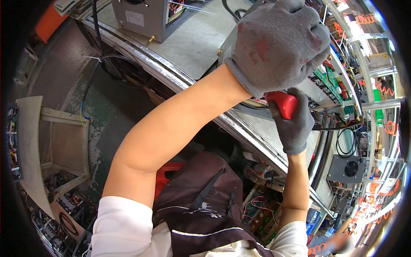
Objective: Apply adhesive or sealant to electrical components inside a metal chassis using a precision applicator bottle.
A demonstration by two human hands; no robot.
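My left hand (pixel 280 47), in a grey knit glove with reddish stains, reaches across an open grey electronics unit. Its fingers are curled, and whatever they hold, if anything, is hidden behind the glove. My right hand (pixel 297 124), also gloved, is closed round a red-handled tool (pixel 286 104) beside the unit's near side, just below my left wrist. Only the smooth red handle shows, so its exact kind cannot be told. Beyond both hands, green circuit boards (pixel 329 80) with red parts and wires sit in the unit, partly covered by my left hand.
Another grey metal unit (pixel 139 20) stands on the metal-topped bench (pixel 180 47) at the far left. Cables (pixel 96 47) hang off the bench. A wooden frame (pixel 64 115) stands on the floor at left. At right are a grey box with a fan (pixel 346 168) and orange coiled hoses (pixel 390 127).
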